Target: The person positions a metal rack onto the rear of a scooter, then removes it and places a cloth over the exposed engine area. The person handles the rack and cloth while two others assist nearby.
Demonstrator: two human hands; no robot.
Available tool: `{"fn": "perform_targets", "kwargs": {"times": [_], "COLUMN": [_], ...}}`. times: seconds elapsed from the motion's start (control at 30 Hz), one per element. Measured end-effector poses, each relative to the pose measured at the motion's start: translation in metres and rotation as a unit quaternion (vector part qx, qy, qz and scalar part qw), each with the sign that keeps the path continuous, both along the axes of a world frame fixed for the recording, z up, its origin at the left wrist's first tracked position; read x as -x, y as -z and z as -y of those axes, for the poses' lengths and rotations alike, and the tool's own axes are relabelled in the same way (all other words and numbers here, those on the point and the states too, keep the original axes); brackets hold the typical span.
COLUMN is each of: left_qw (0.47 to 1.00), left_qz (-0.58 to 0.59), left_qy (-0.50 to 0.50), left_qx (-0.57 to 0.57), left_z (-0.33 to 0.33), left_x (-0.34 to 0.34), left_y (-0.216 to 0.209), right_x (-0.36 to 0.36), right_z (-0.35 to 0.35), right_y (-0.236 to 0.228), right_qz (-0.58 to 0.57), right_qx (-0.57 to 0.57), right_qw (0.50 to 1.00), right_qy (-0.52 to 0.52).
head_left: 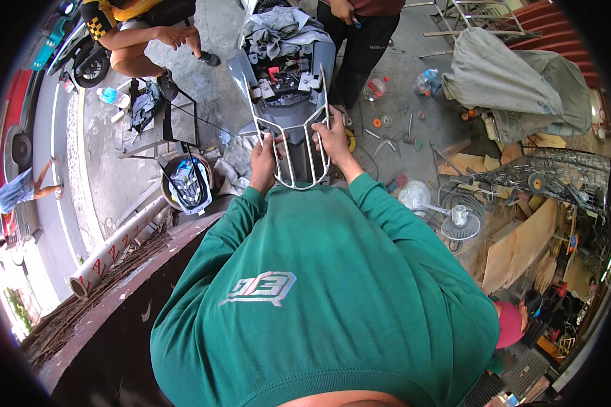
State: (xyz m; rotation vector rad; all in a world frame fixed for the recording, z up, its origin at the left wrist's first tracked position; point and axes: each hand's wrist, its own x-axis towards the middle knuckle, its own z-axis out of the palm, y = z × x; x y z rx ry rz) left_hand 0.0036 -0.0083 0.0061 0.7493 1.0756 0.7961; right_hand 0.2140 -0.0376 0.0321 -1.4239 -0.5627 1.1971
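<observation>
In the head view a pale tubular metal rack (307, 152) is held over the tail of a motorcycle (293, 117). My left hand (263, 163) is closed on the rack's left side, thumb up. On the opposite side, my right hand (332, 141) wraps its fingers around the right tubing. The rack's long side bars reach forward along the motorcycle's body, where the seat is off and wiring and dark parts show. Whether the rack rests on the tail or hangs just above it, I cannot tell. A grey cloth (282, 34) lies over the motorcycle farther ahead.
One person (139, 44) sits at the far left; another (353, 47) stands right of the motorcycle. Tools (385, 144) and bottles (375, 88) lie on the floor at right, near a fan (460, 224). A bucket (187, 183) and a long pipe (119, 245) are at left.
</observation>
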Motion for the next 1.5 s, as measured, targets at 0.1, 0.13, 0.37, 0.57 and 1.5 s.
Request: {"fn": "perform_targets", "kwargs": {"times": [0.1,0.13,0.37,0.57,1.5], "left_qw": [1.0,1.0,1.0,1.0,0.966], "left_qz": [0.006,0.008,-0.016,-0.007,-0.003], "left_qy": [-0.004,-0.004,0.009,-0.004,0.061], "left_qx": [0.0,-0.005,-0.004,-0.008,-0.252], "left_z": [0.001,0.001,0.003,0.002,0.024], "left_x": [-0.001,-0.001,-0.001,-0.003,-0.007], "left_y": [-0.001,-0.001,-0.005,-0.002,-0.081], "right_x": [0.0,0.0,0.001,0.0,-0.019], "right_z": [0.001,0.001,0.002,0.001,0.031], "right_y": [0.0,0.0,0.0,-0.002,-0.066], "right_qz": [0.0,0.002,-0.004,-0.01,-0.123], "right_qx": [0.005,0.007,0.003,0.003,-0.036], "right_qw": [1.0,1.0,1.0,1.0,0.992], "right_qy": [0.001,0.002,-0.001,-0.005,0.011]}}
